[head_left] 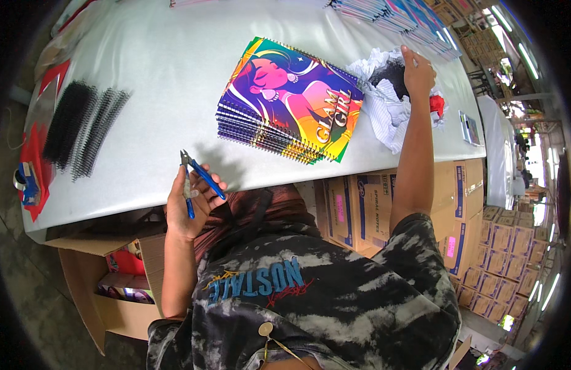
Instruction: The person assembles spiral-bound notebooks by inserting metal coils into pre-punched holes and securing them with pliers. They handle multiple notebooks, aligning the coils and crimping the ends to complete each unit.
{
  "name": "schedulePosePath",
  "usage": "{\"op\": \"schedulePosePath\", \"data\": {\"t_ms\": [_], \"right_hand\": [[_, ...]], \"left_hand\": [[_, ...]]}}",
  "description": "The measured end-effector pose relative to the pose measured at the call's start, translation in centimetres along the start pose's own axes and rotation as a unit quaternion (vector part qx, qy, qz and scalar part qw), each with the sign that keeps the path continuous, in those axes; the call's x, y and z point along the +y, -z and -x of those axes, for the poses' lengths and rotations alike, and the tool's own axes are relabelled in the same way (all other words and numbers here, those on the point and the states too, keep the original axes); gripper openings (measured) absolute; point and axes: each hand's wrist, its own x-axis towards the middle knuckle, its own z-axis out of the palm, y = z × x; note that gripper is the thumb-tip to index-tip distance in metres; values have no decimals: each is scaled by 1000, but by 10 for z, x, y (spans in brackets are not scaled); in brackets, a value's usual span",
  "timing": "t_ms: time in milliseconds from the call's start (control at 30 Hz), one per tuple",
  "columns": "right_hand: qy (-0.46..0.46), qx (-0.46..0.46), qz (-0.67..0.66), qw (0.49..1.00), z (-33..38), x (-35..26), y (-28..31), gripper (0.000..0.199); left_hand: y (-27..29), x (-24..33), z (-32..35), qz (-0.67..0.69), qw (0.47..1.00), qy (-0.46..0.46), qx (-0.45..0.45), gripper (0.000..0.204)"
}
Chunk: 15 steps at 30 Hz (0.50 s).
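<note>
Your left hand (pixel 188 206) gripped blue-handled pliers (pixel 196 179), fingers closed; your right hand (pixel 418 74) reached, fingers loosely curled, holding nothing visible, into white cloth (pixel 384 105). Unwatched pliers could nick the notebook stack (pixel 288 102).

A bindery warehouse: stacked cartons (pixel 501 259), spiral notebooks (pixel 285 105), loose binding coils (pixel 82 126) on a worktable (pixel 156 61).

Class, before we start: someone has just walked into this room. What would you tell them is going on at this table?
A person stands at a grey table. Their left hand holds blue-handled cutting pliers at the table's near edge. Their right hand reaches out onto a heap of crumpled white cloth. Between the hands lies a stack of colourful spiral-bound notebooks. Black spiral bindings lie further left, and cardboard boxes stand under the table.
</note>
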Motion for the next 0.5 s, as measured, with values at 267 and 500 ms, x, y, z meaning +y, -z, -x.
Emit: {"op": "schedulePosePath", "data": {"t_ms": [267,500], "right_hand": [[123,-196,-358,904,84,-175,42,36],[374,-332,-256,827,155,-217,17,40]], "left_hand": [[-24,6,3,-13,998,-26,-51,54],[-50,6,-15,-4,983,36,-180,62]]}}
